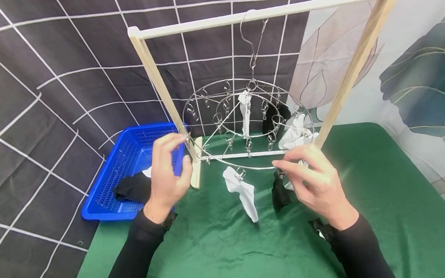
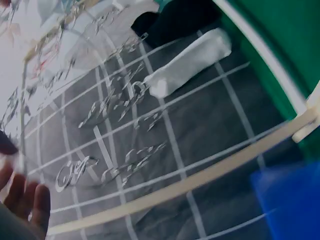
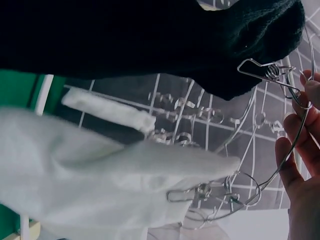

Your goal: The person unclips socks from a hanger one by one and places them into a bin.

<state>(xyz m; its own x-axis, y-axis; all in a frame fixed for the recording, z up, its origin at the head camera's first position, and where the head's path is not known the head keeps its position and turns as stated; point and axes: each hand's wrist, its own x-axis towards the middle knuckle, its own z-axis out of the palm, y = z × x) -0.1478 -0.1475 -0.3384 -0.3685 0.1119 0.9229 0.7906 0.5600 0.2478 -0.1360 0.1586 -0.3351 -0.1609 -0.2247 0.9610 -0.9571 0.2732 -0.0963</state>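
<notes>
The rack is hanging from the frame. The right hand is pinching its rim at five o'clock, beside a black sock; the left hand, thumb apart, is resting loose at eight. A white sock is dangling at six; beyond eight, a basket is standing.

The hanger is silver, with white socks and black socks. The basket is solid blue, the table deep green, the sleeves black, the frame pale beige. White lines grid the charcoal backdrop; thin gold lines cross a teal leaf.
</notes>
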